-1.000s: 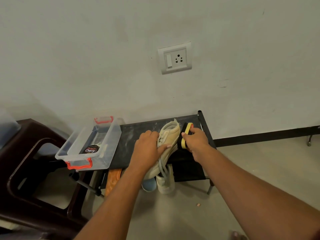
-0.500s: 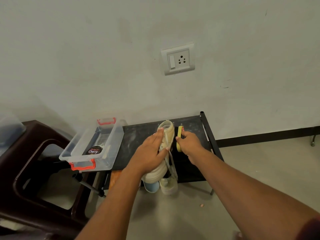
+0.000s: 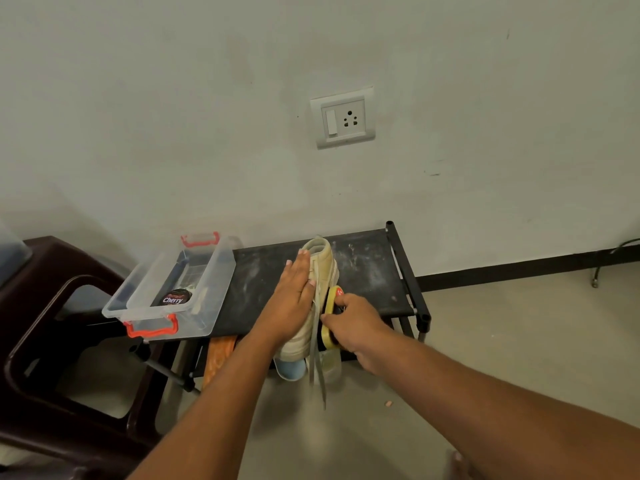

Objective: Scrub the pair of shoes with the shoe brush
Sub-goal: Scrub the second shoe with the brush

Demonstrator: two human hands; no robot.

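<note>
A beige lace-up shoe (image 3: 323, 268) lies on its side on the black rack top (image 3: 367, 268), its laces hanging over the front edge. My left hand (image 3: 292, 299) presses flat on the shoe with straight fingers. My right hand (image 3: 356, 323) grips a yellow shoe brush (image 3: 331, 301) held against the shoe's right side, near its middle. The second shoe (image 3: 330, 365) is partly visible on the lower shelf, below the first.
A clear plastic box (image 3: 207, 306) with red handles holds a Cherry polish tin (image 3: 175, 297) at the rack's left end. A dark brown plastic chair (image 3: 45, 334) stands at left. An orange item (image 3: 218, 355) and a blue item (image 3: 291, 370) sit under the rack.
My right hand has drawn the brush along the shoe toward me, from near the far end to its middle. My left hand's fingers have straightened flat on the shoe.
</note>
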